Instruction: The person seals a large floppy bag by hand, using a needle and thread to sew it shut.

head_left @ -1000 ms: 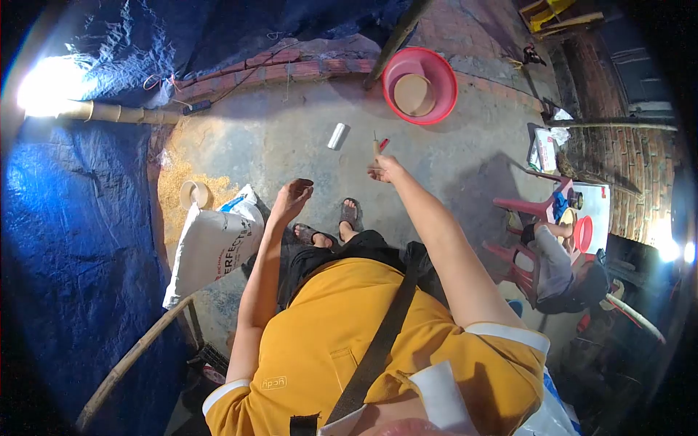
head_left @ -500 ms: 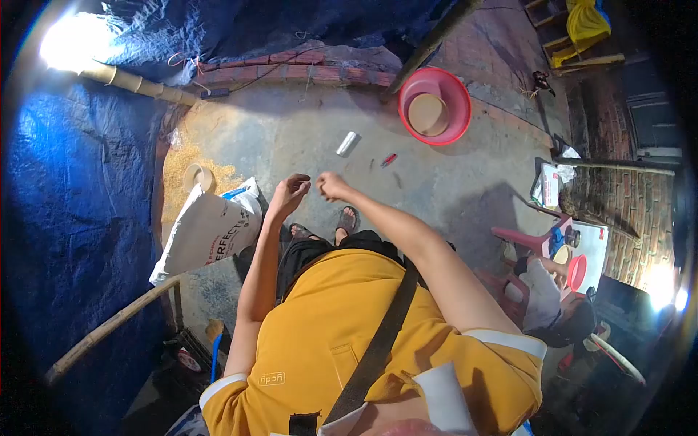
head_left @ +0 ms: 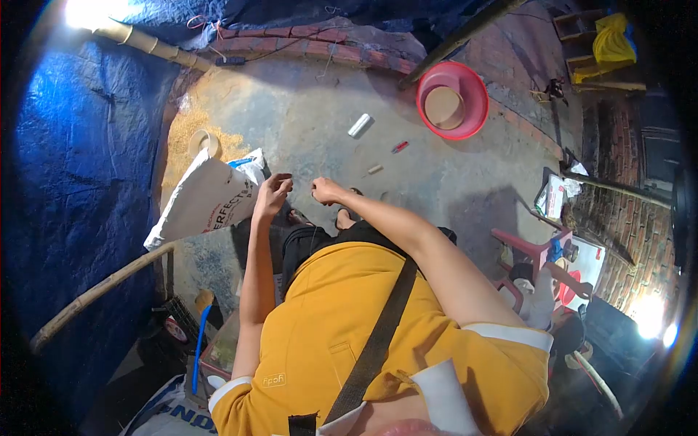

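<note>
My left hand (head_left: pixel 273 195) is raised above the floor, its fingers bent and drawn toward the thumb. Facing it, my right hand (head_left: pixel 328 190) is closed in a pinch. A small gap separates the two hands. Anything held in either is too small to make out. Beyond them on the concrete lie a small pale spool (head_left: pixel 375 169), a red-handled small tool (head_left: pixel 400 147) and a white roll (head_left: pixel 359 125). Left of my left hand stands a white printed sack (head_left: pixel 207 203), its top edge folded open.
Yellow grain (head_left: pixel 190 131) is spread on the floor around a pale bowl (head_left: pixel 204 143). A red basin (head_left: pixel 476 102) holding a tan tub (head_left: pixel 444 107) stands at the back. To the right, another person (head_left: pixel 542 294) sits by a pink stool (head_left: pixel 534 247). A bamboo pole (head_left: pixel 102 294) crosses at left.
My hands have moved slightly farther apart. The pale spool, blurred before, now shows clearly on the floor. The seated person's arm has shifted, and the whole view has tilted a little.
</note>
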`<state>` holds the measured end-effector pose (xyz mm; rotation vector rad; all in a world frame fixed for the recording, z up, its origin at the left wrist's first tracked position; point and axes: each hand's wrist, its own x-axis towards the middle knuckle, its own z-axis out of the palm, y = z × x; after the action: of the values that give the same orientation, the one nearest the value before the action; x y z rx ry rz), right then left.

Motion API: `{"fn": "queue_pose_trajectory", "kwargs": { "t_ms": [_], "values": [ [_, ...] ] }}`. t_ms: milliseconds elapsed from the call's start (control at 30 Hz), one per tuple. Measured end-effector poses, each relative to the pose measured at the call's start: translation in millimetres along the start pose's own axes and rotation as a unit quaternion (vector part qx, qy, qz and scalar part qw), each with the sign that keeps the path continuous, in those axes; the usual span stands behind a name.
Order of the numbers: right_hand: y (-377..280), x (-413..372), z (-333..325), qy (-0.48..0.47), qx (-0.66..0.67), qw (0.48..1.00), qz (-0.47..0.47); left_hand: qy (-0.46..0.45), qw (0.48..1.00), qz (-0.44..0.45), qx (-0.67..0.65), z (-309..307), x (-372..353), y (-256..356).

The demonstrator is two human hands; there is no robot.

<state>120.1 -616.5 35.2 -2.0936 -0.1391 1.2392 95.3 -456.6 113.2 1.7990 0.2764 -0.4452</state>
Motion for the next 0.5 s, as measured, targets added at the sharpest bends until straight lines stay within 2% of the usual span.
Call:
{"fn": "queue_pose_trajectory", "kwargs": {
  "t_ms": [133,200,267,333,433,500],
  "values": [
    [-7,-5,4,-0.032,0.016,0.999,0.005,-0.009,1.000,-0.016,0.008,-13,-6,-1],
    [-20,-1,5,0.008,0.092,0.996,-0.009,0.026,0.998,0.002,-0.052,-21,-5,-13],
    [-37,3,7,0.070,0.171,0.981,-0.050,0.042,0.999,0.025,-0.022,-35,-6,-17],
    [-61,6,8,0.070,0.210,0.972,-0.077,0.069,0.996,0.056,-0.028,-52,-6,-27],
    [-103,10,18,0.079,0.240,0.964,-0.083,0.112,0.991,0.066,0.003,-88,-20,-27],
    [-130,8,30,0.082,0.195,0.972,-0.103,0.167,0.982,0.081,0.036,-113,-34,-31]
  ]
}}
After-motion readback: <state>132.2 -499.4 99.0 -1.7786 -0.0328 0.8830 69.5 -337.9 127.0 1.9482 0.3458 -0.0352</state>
